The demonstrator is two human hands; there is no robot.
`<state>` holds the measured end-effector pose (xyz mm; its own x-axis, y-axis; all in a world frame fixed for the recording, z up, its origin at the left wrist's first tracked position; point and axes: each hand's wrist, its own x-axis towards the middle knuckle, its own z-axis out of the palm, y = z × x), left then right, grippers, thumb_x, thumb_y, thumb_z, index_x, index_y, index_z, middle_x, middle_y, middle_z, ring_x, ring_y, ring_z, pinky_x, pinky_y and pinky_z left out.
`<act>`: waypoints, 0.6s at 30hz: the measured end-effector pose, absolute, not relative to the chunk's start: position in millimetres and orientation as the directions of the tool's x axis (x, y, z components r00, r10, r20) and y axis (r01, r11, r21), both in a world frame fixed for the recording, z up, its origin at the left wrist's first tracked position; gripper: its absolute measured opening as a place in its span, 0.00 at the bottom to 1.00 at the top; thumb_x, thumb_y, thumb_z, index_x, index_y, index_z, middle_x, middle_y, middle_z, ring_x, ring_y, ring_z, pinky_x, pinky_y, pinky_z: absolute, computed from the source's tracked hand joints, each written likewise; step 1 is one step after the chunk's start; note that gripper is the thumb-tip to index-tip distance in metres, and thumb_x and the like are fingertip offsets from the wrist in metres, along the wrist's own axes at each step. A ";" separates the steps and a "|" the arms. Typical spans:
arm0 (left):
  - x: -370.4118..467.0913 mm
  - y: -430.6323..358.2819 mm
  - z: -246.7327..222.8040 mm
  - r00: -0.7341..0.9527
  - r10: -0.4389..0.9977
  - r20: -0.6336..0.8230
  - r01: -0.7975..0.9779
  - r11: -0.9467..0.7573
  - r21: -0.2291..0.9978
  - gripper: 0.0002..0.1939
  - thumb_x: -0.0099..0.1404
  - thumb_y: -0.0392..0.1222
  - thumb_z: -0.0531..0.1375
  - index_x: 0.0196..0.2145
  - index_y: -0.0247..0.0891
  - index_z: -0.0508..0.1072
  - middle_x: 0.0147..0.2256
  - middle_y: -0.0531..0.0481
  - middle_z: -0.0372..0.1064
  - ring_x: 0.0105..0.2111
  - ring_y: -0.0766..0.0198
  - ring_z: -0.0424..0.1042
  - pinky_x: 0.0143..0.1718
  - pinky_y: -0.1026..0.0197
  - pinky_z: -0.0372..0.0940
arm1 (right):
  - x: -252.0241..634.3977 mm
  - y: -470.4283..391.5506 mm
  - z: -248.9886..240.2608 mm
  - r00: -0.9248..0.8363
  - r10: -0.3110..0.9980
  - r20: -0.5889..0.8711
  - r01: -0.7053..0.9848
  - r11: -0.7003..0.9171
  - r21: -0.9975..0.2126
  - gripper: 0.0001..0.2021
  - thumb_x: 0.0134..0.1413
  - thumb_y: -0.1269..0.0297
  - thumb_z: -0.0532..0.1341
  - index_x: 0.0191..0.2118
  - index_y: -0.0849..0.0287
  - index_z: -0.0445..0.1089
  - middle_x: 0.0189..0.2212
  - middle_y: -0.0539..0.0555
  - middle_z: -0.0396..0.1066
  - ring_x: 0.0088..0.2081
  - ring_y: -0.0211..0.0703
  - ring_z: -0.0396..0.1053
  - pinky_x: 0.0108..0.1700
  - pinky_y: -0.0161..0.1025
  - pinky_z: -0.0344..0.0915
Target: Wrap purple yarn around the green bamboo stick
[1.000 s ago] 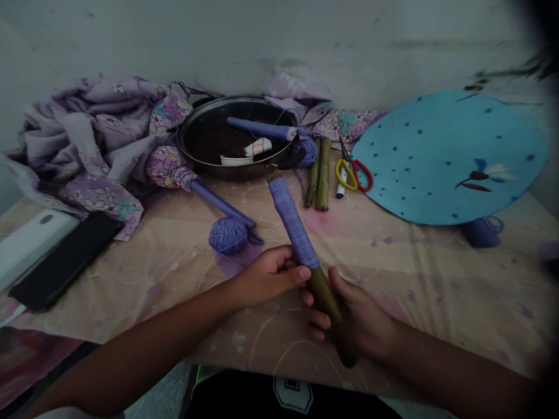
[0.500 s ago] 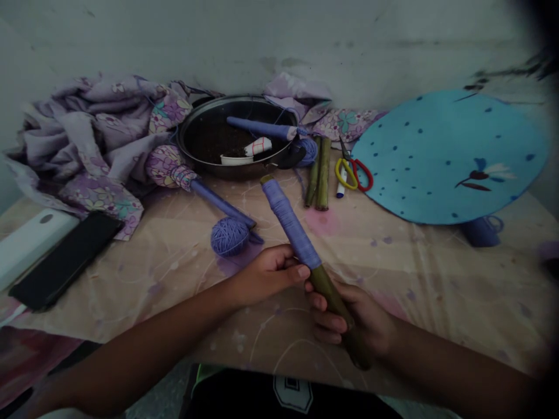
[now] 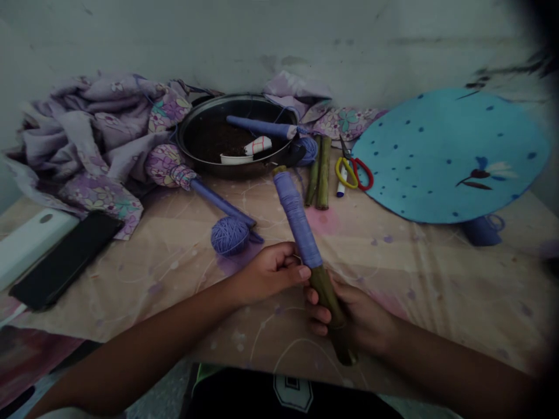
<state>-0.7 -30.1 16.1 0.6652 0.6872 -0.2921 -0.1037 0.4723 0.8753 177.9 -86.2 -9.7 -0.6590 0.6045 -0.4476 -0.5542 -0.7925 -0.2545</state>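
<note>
Pale, scuffed wall (image 3: 174,41) rises behind the desk (image 3: 166,256), which has a flower-patterned cover. Over its near part, between my two hands, is the green-brown stick (image 3: 325,291), its upper stretch bound in purple yarn wrapping (image 3: 301,227). Its long axis runs aslant: the wrapped end points forward and a little to the left, toward the dark pan (image 3: 238,171), and the bare end comes back toward me and to the right. My right hand (image 3: 364,317) grips that bare part, fingers curled around it. My left hand (image 3: 275,270) is closed at the wrapping's lower edge, thumb against the stick; whether it also pinches a strand I can't tell. Left of the stick, just beyond my left hand, sits a yarn ball (image 3: 229,236); scissors (image 3: 367,174) lie beyond, to the right.
</note>
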 end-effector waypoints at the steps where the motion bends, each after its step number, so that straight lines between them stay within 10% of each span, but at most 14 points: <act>1: -0.6 -30.0 15.9 0.660 0.692 -0.291 -0.103 0.467 0.878 0.21 0.55 0.50 0.66 0.39 0.31 0.68 0.28 0.49 0.70 0.27 0.70 0.69 0.29 0.67 0.61 | 177.9 -86.1 -10.1 -0.663 0.601 -0.447 -0.551 -0.795 -0.252 0.11 0.55 0.57 0.63 0.36 0.61 0.70 0.26 0.49 0.70 0.21 0.30 0.64 0.27 0.32 0.61; 18: -1.8 -23.1 20.9 0.731 0.642 -0.232 -0.151 0.484 0.862 0.16 0.55 0.48 0.66 0.32 0.31 0.71 0.26 0.51 0.69 0.28 0.70 0.69 0.33 0.67 0.63 | 180.6 -85.6 -7.6 -0.677 0.600 -0.427 -0.504 -0.800 -0.325 0.16 0.55 0.51 0.61 0.38 0.62 0.71 0.25 0.48 0.69 0.17 0.28 0.62 0.18 0.27 0.59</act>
